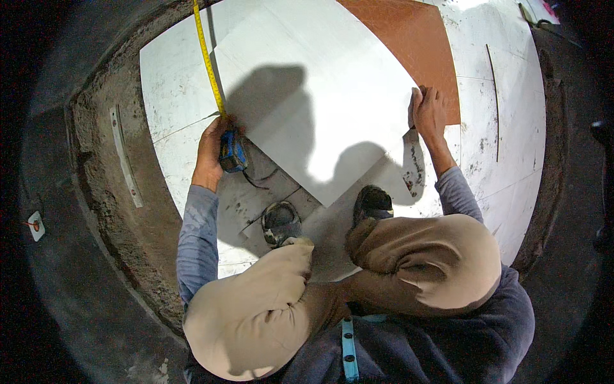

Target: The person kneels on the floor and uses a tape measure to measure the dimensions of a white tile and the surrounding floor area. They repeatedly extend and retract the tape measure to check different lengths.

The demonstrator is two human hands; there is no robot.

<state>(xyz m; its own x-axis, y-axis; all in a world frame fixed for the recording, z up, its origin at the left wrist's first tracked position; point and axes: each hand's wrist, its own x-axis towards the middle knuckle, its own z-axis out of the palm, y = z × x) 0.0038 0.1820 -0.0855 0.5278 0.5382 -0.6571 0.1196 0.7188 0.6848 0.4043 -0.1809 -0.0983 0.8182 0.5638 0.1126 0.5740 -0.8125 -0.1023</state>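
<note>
My left hand (211, 150) is wrapped around a blue and black tape measure (233, 152). Its yellow blade (206, 56) is drawn out and runs away from me to the upper edge of view, over the left part of the white surface. A large smooth white sheet (358, 102) lies at a slant before me, one corner pointing toward my feet. At its right corner my right hand (430, 112) is closed, thumb and fingers at the edge. Something dark shows beside the thumb; whether it is an object or shadow is unclear.
Beneath lies a larger white floor (511, 121) with smudges and joint lines. A reddish-brown sheet (409, 32) sits beyond my right hand. A pale metal strip (125, 157) rests on the rough dirt border at left. A thin dark strip (494, 102) lies at right. My shoes (281, 223) stand near the sheet's corner.
</note>
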